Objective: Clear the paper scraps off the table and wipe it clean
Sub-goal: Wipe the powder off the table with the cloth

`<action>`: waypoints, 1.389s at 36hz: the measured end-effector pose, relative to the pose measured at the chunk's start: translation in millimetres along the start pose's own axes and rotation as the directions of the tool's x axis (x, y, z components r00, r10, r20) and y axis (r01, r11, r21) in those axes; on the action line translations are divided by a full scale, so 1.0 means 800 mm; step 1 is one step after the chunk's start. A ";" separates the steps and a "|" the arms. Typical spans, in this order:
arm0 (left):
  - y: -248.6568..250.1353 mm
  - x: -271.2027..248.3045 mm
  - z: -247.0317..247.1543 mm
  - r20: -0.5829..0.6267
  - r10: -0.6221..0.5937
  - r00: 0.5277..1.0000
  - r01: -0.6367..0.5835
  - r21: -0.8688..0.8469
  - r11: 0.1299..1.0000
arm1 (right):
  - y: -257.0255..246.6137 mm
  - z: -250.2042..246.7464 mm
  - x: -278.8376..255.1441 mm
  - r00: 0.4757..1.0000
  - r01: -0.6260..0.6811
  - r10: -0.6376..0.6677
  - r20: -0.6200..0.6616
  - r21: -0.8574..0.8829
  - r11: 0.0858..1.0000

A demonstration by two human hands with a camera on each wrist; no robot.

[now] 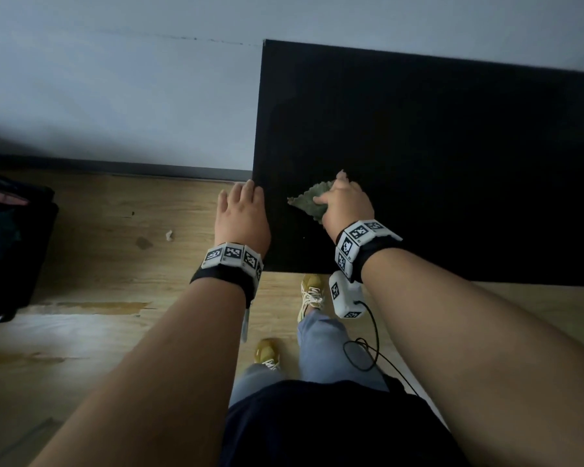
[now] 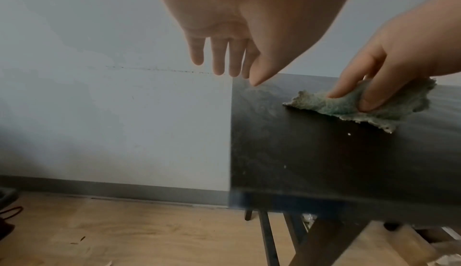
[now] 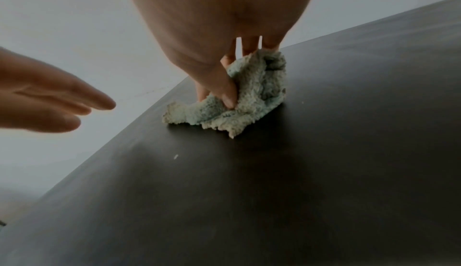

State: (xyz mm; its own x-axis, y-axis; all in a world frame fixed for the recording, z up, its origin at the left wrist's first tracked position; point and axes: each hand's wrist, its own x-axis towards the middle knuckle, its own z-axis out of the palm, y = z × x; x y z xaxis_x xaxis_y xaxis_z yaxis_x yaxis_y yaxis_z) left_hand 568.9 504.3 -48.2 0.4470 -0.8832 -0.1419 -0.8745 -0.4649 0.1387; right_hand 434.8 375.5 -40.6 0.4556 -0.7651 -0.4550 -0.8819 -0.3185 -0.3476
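Crumbs (image 3: 176, 157) of paper, just a couple of tiny white specks, sit on the black table (image 1: 452, 163) on the near side of the rag (image 1: 309, 202), close to the left edge. Right hand (image 1: 346, 203) has the rag bunched and pinched, pressed to the tabletop. Left hand (image 1: 241, 214) hovers with fingers straight just off that left edge, so I'd guess a sweep left and toward the body pushes them to it.
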 end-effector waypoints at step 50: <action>0.055 -0.027 0.011 0.089 0.030 0.996 -0.033 0.039 0.999 | 0.036 -0.035 0.012 0.849 -0.503 0.525 -0.054 0.219 0.836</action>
State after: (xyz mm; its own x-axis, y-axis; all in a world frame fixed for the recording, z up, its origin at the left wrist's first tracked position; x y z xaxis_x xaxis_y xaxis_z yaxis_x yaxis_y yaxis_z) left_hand 519.3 503.4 -47.8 0.4023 -0.8877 -0.2239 -0.8955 -0.4324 0.1052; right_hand 410.1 343.1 -31.9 -0.0824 -0.8474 -0.5245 -0.9402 0.2407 -0.2411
